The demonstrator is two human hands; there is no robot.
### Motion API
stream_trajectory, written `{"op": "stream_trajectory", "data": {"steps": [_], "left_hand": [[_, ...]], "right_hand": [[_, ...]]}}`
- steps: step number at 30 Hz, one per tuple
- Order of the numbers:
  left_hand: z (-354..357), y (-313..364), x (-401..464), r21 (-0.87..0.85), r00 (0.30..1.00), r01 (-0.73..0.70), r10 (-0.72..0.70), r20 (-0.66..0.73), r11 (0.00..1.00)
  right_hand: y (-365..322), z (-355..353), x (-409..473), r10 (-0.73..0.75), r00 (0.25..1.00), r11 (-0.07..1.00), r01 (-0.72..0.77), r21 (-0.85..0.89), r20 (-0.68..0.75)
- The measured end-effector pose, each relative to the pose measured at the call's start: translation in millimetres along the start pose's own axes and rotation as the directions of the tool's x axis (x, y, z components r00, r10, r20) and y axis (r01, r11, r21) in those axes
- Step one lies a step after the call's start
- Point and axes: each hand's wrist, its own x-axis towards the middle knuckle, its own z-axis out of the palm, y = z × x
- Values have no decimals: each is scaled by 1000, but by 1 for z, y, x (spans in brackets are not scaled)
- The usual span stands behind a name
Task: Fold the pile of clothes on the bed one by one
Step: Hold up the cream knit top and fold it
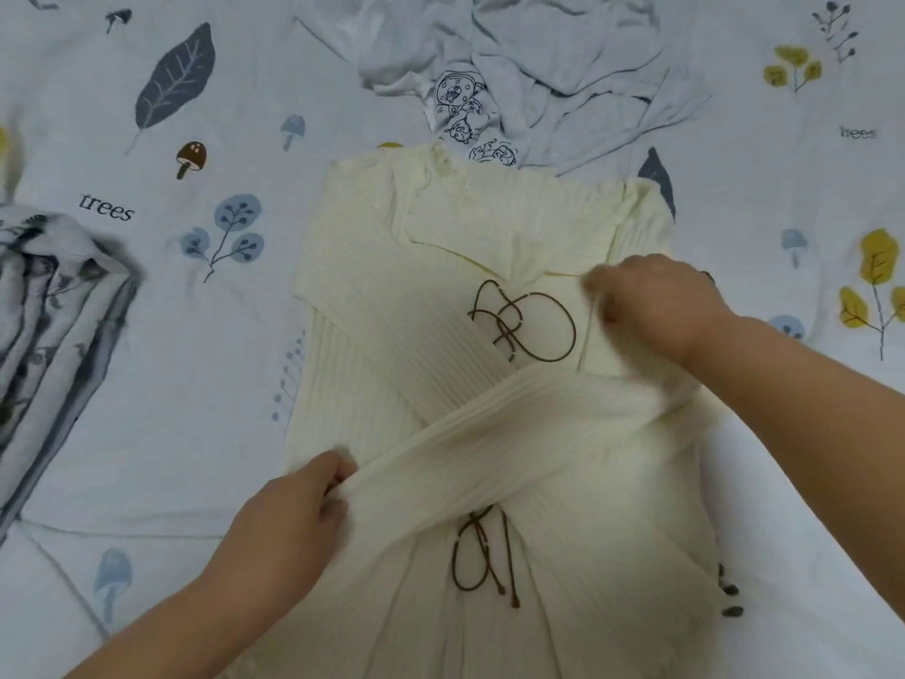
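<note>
A cream ribbed knit top [392,296] with dark brown lacing lies spread on the bed in the middle of the view. Its two sleeves cross over the body. My left hand [294,507] grips the cuff end of the sleeve [514,423] that runs diagonally from right to lower left. My right hand [656,301], blurred by motion, rests on the top near its right shoulder; how its fingers lie is unclear. A crumpled pile of pale grey and white clothes [529,61], one with a cartoon print, lies beyond the top.
The bed sheet [196,384] is white with leaf, mushroom and tree prints. A folded grey-and-white patterned garment [54,306] lies at the left edge.
</note>
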Motion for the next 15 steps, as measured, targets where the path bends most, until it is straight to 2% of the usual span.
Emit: {"op": "stream_trajectory", "data": {"steps": [1,3,6,9,11,12,14,15], "left_hand": [[1,-1,0,-7,1000,-12,12,-6,1000],[4,-2,0,-7,999,-41,41,-18,999],[6,-5,1,20,998,-57,58,-11,998],[7,-6,2,170,972,-145,172,-158,975],[11,-8,3,277,901,-247,326,-287,928],[14,-9,3,325,868,-298,397,-299,898],[21,-13,4,417,812,-409,532,-238,811],[25,-16,5,465,804,-442,569,-174,767]], "right_hand": [[1,-1,6,-12,999,996,15,-90,34],[9,-4,16,64,996,991,-71,-115,-59],[30,-12,29,371,896,927,-343,150,-244],[35,-17,33,522,823,840,-449,306,-224],[17,-14,24,497,823,844,-386,372,-274],[2,-9,14,448,839,864,-318,390,-308],[-35,9,-16,289,901,915,-160,370,-325],[-52,20,-32,185,941,943,-89,320,-282]]}}
